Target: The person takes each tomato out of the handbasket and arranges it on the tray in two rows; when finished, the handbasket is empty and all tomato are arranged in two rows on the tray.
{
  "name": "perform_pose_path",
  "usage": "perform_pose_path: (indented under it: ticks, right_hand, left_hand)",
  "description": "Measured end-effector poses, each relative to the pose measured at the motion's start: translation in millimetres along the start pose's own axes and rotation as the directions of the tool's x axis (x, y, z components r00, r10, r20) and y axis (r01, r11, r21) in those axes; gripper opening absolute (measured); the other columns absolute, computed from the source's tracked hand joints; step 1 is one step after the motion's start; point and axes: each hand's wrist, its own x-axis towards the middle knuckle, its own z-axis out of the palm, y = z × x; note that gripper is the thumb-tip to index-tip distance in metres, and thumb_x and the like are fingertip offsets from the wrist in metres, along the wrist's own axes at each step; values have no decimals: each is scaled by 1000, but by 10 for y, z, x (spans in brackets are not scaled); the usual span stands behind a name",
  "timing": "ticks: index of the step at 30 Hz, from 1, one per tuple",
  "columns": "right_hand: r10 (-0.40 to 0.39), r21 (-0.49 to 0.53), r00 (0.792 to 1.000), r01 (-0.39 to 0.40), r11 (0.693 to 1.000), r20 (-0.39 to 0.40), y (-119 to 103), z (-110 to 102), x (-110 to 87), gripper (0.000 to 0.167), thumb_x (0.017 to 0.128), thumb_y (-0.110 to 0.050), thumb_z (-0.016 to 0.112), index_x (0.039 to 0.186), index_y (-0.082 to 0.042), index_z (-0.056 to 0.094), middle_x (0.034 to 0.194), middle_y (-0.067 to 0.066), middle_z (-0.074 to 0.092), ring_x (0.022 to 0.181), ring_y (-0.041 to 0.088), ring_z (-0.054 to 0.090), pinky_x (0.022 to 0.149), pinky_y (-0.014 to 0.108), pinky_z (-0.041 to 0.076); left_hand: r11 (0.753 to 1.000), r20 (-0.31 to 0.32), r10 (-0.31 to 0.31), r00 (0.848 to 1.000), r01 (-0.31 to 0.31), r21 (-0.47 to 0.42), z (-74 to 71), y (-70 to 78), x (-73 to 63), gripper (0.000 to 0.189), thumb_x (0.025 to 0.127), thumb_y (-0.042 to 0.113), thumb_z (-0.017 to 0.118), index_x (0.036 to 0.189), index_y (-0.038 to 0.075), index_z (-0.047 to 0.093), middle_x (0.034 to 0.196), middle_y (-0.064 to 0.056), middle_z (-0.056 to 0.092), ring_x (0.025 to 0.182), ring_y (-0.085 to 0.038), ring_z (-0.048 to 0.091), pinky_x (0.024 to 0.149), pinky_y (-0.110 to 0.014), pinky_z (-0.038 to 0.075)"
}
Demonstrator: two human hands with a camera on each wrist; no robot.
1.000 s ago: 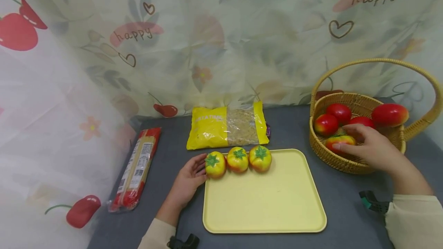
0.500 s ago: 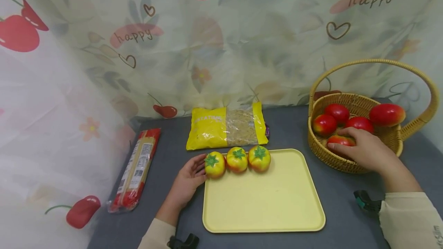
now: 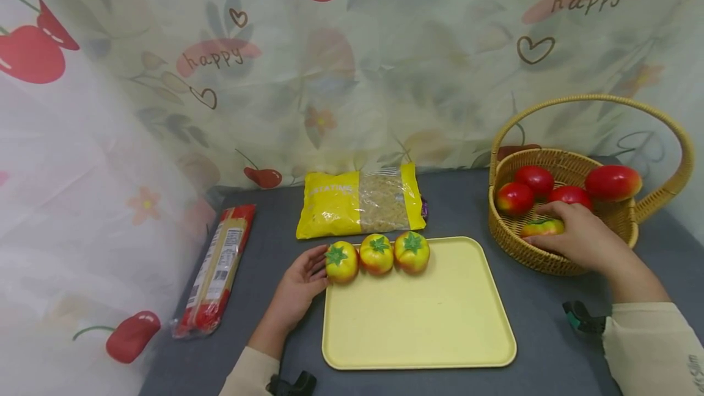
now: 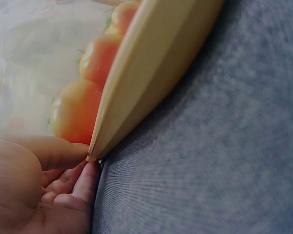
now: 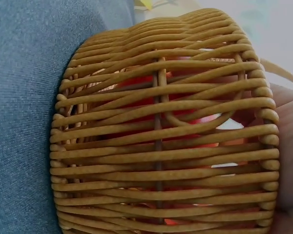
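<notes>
My right hand reaches into the wicker basket and grips a yellow-red tomato, its green top partly showing. In the right wrist view the basket's woven side hides most of what is inside. At the tray's upper left corner, my left hand pinches the rim of the pale yellow tray, thumb above and fingers below, as the left wrist view shows. Close to those fingers sits a tomato, first in a row with a middle tomato and a right tomato along the far edge.
Several red fruits lie in the basket, whose tall handle arches over it. Behind the tray is a yellow bag with a clear window. A red-ended noodle packet lies at left. A printed curtain hangs behind.
In my right hand the tomato has turned over: it showed mostly red half a second ago and now shows its yellow and green side. The left hand has stayed at the tray.
</notes>
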Motion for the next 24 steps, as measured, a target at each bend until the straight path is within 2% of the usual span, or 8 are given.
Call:
perform_pose_path:
  ticks: [3, 8, 14, 16, 21, 24]
  right_hand:
    - [13, -10, 1000, -13, 1000, 5, 2, -1, 9, 79, 90, -36, 90, 141, 14, 56, 124, 35, 56, 109, 50, 51, 81, 56, 52]
    - [-11, -8, 1000, 11, 1000, -25, 2, -3, 2, 76, 89, -31, 91, 141, 13, 56, 126, 36, 55, 112, 52, 50, 86, 65, 49]
    - [-56, 34, 988, 62, 998, -141, 7, -23, -60, 65, 92, -22, 90, 139, 9, 59, 132, 36, 49, 118, 55, 44, 89, 68, 43]
    - [-56, 65, 982, 69, 995, -178, 4, -32, -85, 62, 94, -20, 88, 141, 8, 59, 134, 36, 48, 119, 55, 42, 87, 64, 42]
    - [18, 211, 971, 34, 977, -240, -43, -46, -150, 63, 99, -29, 84, 145, 4, 57, 136, 29, 49, 115, 43, 45, 80, 35, 43]
    - [55, 268, 965, 16, 963, -256, -97, -35, -170, 64, 99, -35, 84, 145, 1, 58, 136, 26, 50, 113, 37, 45, 75, 25, 42]
  left_hand:
    - [1000, 2, 4, 1000, -4, -4, -3, -8, 4, 66, 100, -16, 63, 161, -2, 45, 161, -22, 48, 148, -39, 46, 117, -44, 46]
    - [1000, 0, 5, 1000, -5, -8, -12, -26, 8, 65, 99, -16, 63, 161, -2, 46, 161, -22, 49, 148, -39, 47, 117, -42, 46]
    - [1000, 1, 1, 1000, -1, -5, -13, -29, 8, 65, 100, -16, 64, 161, -1, 46, 161, -22, 49, 148, -39, 47, 117, -44, 46]
    - [1000, 1, -3, 1000, 3, -3, -15, -34, 8, 66, 100, -16, 64, 161, -1, 46, 161, -22, 49, 148, -38, 47, 117, -45, 46]
    - [1000, 1, -10, 1000, 10, -3, -20, -39, 9, 66, 100, -15, 65, 161, 0, 46, 162, -21, 49, 148, -38, 47, 117, -46, 46]
    - [1000, 0, -10, 1000, 10, -3, -21, -38, 13, 66, 100, -14, 65, 161, 1, 46, 162, -20, 49, 148, -37, 47, 117, -46, 46]
